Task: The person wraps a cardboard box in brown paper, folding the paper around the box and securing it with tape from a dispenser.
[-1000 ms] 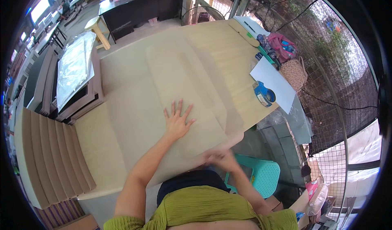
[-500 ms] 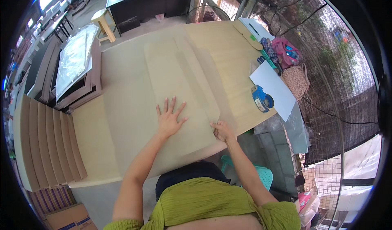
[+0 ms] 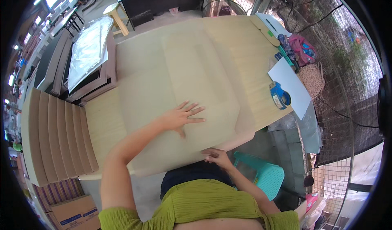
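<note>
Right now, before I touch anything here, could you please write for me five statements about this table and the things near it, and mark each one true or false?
1. The left hand lies spread on the tan sheet. True.
2. The blue tape dispenser is to the right of the tan sheet. True.
3. The right hand holds the blue tape dispenser. False: the right hand is at the near edge of the tan sheet.
4. Clear plastic lies on top of a stack of boards. True.
5. The turquoise stool is left of both hands. False: the turquoise stool is right of them.
</note>
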